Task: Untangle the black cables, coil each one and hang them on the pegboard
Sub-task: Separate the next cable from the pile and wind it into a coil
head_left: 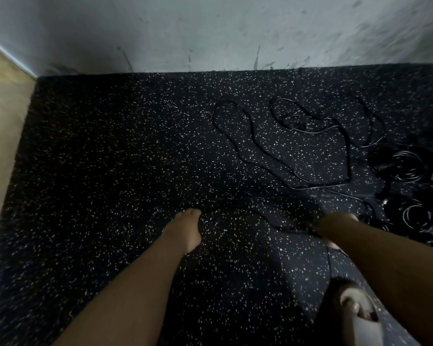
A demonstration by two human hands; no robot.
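Note:
A long black cable lies in loose loops on the speckled black floor mat, running into a small tangle farther right. Another stretch of black cable leads across the mat into my right hand, whose fingers curl round it low on the right. My left hand hovers over bare mat at centre, fingers straight and close together, holding nothing. A heap of several black cables, some coiled, sits at the right edge. No pegboard is in view.
A scuffed white wall borders the mat at the far side. A tan wooden surface stands along the left. My foot in a pale sandal is at the bottom right. More coils lie near my right wrist.

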